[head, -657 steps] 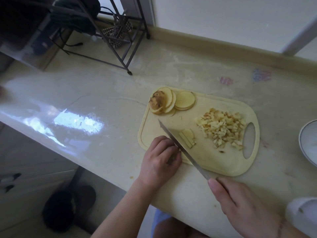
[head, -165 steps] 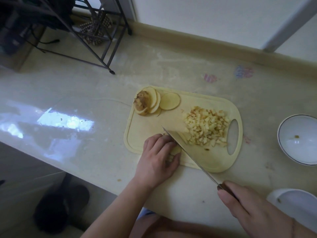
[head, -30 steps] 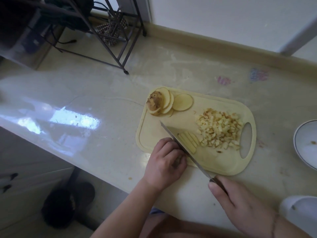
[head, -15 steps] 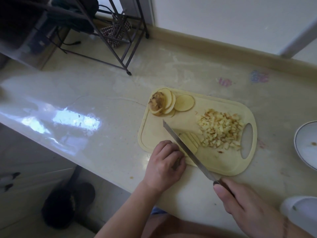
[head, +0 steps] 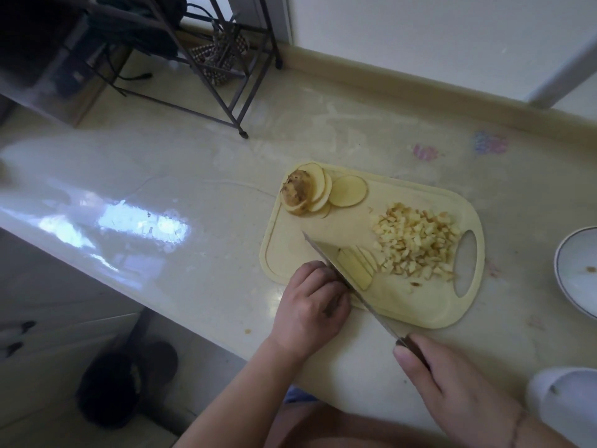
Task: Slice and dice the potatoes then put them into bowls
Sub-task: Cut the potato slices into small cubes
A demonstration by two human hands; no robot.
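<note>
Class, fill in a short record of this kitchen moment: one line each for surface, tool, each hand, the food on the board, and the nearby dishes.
Surface: cutting board on a pale counter
Tool: knife, blade across potato strips
Right hand: grips knife handle
Left hand: fingers curled at the blade, steadying the potato
Food: diced potato; potato slices
Dishes: white bowl at right

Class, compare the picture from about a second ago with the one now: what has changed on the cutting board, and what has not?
The knife has worked leftward through the potato strips, toward the left hand steadying them. The right hand keeps its grip on the handle. The diced pile, the round slices, the cutting board and the bowl stayed as they were.
</note>
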